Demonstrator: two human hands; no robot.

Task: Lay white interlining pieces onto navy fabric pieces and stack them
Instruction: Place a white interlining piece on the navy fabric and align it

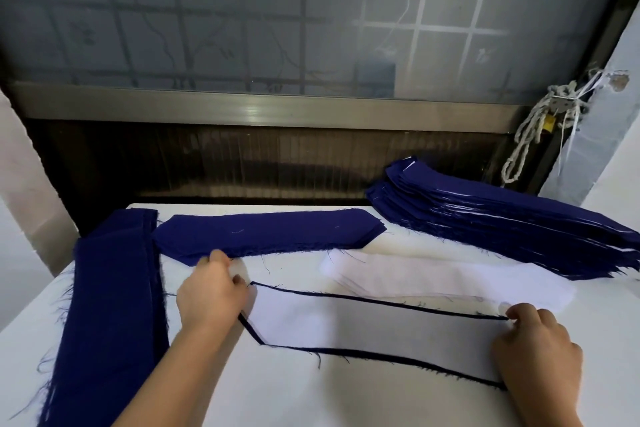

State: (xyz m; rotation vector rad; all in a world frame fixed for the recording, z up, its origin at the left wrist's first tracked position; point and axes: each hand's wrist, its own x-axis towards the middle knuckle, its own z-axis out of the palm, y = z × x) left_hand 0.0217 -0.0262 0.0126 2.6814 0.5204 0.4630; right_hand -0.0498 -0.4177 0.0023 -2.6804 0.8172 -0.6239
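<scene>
near the bench's [311, 392] front edge, our left hand [211, 291] and right hand [536, 340] each pinch an end of the white interlining piece [363, 322] lying on a navy fabric piece [251, 329].

window: frosted window [242, 10] behind white table [311, 399] | frame: metal rail [263, 111] under glass | right: knotted rope [561, 104] hanging

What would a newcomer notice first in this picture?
White interlining lies on a navy piece at the centre, only a dark rim showing, with the left hand and right hand at its ends. At the back right, a tall navy stack stands out on the white table.
</scene>
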